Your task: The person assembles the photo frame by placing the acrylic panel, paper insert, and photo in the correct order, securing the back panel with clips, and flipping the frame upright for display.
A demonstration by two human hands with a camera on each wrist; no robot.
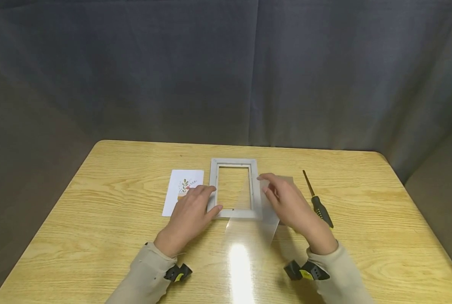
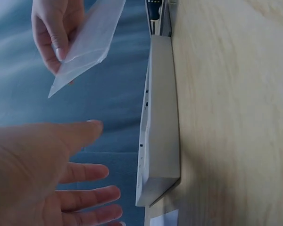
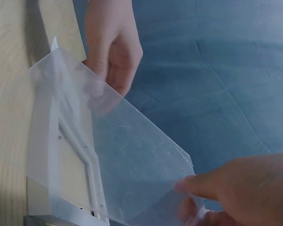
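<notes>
My right hand [image 1: 288, 204] pinches the edge of a clear plastic sheet [image 3: 132, 150] between thumb and fingers. The sheet is tilted over the right and near part of a pale picture frame [image 1: 233, 161], which lies flat on the table with its inner ledge facing up. In the left wrist view the sheet stands clear above the frame's side. My left hand [image 1: 191, 211] is at the frame's left side, thumb toward the near left corner; the left wrist view shows its fingers [image 2: 92, 194] spread, holding nothing.
A white card [image 1: 170, 198] with a printed plant lies left of the frame, partly under the left hand in the head view. A brown-grey board [image 1: 287, 180] lies beneath the right hand. Farther right rests a screwdriver [image 1: 320, 210] on the wooden table [image 1: 377, 219]. Dark curtain hangs behind.
</notes>
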